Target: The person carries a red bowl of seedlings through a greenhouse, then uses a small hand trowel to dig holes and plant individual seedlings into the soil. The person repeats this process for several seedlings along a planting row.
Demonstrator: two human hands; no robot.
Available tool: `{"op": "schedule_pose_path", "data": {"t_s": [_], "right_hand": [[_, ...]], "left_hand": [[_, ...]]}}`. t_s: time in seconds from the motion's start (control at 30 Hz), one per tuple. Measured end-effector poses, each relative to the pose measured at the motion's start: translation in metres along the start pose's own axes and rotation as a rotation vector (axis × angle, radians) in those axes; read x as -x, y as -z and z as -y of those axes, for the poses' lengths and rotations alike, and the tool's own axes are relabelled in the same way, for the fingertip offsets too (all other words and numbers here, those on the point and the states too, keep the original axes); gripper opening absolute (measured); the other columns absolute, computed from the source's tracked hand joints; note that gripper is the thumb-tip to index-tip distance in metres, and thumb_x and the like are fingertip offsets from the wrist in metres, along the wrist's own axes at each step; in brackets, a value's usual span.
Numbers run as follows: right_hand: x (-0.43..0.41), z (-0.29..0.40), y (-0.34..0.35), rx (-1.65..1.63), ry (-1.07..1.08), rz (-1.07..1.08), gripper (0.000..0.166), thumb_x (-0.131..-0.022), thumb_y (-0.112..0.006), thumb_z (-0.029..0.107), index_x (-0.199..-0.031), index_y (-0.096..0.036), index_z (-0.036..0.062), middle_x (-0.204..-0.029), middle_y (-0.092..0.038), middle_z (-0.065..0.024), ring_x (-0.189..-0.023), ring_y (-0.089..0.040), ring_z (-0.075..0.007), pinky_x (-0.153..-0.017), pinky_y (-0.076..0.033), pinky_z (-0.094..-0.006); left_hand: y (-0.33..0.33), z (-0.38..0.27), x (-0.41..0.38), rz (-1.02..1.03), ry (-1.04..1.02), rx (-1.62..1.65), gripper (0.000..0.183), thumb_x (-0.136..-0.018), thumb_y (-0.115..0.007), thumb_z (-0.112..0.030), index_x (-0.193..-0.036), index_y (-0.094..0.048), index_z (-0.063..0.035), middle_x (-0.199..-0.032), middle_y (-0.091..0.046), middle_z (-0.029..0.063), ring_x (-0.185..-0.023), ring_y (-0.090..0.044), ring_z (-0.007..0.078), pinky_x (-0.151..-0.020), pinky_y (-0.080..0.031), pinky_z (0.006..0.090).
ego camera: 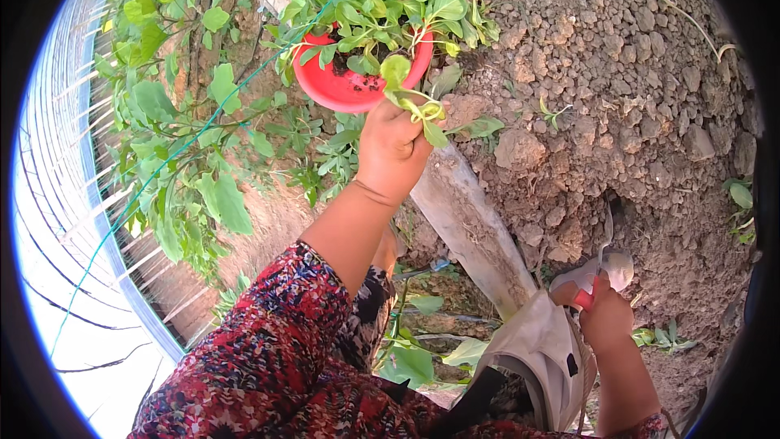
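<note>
My left hand [396, 143] is closed around a leafy green seedling [426, 113], whose leaves stick out past the fingers. Just beyond that hand stands a red plastic bowl [341, 90], heaped with more seedlings [378, 6] and crumbs of dark soil. At the right, my right hand [609, 316] grips the red handle of a small hand trowel [604, 244]. The trowel's metal end points into a dark hole [616, 210] in the cloddy soil, and its tip is hard to make out.
A pale, dirt-smeared pipe or strip [472, 213] runs diagonally between the hands. Broad-leaved plants [170, 134] grow at the left, crossed by a taut green string [201, 132]. A small seedling [553, 113] stands in the soil bed [646, 73]. Light-coloured fabric [530, 341] lies near my body.
</note>
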State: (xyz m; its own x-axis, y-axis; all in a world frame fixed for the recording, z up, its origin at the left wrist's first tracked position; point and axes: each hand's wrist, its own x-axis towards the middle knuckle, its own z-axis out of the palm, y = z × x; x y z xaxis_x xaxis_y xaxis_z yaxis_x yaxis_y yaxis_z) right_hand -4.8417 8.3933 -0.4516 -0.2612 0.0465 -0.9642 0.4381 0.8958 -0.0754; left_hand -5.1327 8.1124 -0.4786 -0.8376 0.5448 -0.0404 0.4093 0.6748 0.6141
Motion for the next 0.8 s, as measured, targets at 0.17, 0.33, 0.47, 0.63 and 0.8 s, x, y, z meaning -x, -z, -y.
{"op": "schedule_pose_path", "data": {"t_s": [0.17, 0.33, 0.47, 0.63, 0.8], "right_hand": [[0.002, 0.000, 0.001, -0.021, -0.015, -0.005, 0.072, -0.071, -0.067, 0.014, -0.133, -0.033, -0.0018, -0.089, -0.063, -0.0170, -0.081, -0.065, -0.0330, -0.071, -0.054, -0.0420], [0.003, 0.003, 0.005, -0.048, -0.023, -0.026, 0.071, -0.071, -0.069, 0.015, -0.133, -0.036, 0.0002, -0.087, -0.064, -0.0173, -0.082, -0.065, -0.0334, -0.072, -0.053, -0.0417], [0.003, 0.002, 0.006, -0.067, -0.029, -0.010, 0.072, -0.070, -0.069, 0.016, -0.132, -0.036, 0.0005, -0.087, -0.065, -0.0173, -0.080, -0.065, -0.0334, -0.071, -0.053, -0.0419], [0.000, -0.003, 0.005, -0.036, -0.012, 0.029, 0.075, -0.071, -0.069, 0.017, -0.133, -0.032, -0.0004, -0.084, -0.064, -0.0146, -0.079, -0.066, -0.0312, -0.069, -0.054, -0.0407], [-0.001, -0.009, -0.003, -0.042, 0.001, -0.006, 0.075, -0.071, -0.069, 0.018, -0.133, -0.032, -0.0002, -0.083, -0.064, -0.0154, -0.077, -0.066, -0.0318, -0.067, -0.054, -0.0414]], "left_hand": [[-0.009, -0.014, 0.004, 0.053, -0.227, -0.090, 0.022, -0.075, -0.069, -0.006, -0.096, -0.069, -0.0096, -0.085, -0.061, 0.0096, -0.079, -0.060, 0.0263, -0.070, -0.048, 0.0348], [-0.029, -0.035, 0.004, 0.264, -0.124, -0.025, 0.039, -0.076, -0.070, -0.010, -0.112, -0.059, -0.0130, -0.084, -0.061, 0.0043, -0.082, -0.059, 0.0249, -0.071, -0.049, 0.0360], [-0.059, -0.041, 0.010, 0.392, 0.091, 0.128, 0.040, -0.077, -0.069, -0.007, -0.112, -0.051, -0.0095, -0.083, -0.062, 0.0048, -0.072, -0.060, 0.0226, -0.064, -0.049, 0.0337], [-0.092, -0.047, 0.017, 0.378, 0.357, 0.357, 0.043, -0.079, -0.068, -0.006, -0.116, -0.046, -0.0065, -0.082, -0.061, 0.0048, -0.070, -0.059, 0.0153, -0.065, -0.048, 0.0295], [-0.106, -0.061, 0.015, 0.441, 0.534, 0.514, 0.050, -0.080, -0.068, -0.007, -0.122, -0.042, -0.0051, -0.084, -0.061, 0.0052, -0.072, -0.058, 0.0135, -0.067, -0.048, 0.0286]]}}
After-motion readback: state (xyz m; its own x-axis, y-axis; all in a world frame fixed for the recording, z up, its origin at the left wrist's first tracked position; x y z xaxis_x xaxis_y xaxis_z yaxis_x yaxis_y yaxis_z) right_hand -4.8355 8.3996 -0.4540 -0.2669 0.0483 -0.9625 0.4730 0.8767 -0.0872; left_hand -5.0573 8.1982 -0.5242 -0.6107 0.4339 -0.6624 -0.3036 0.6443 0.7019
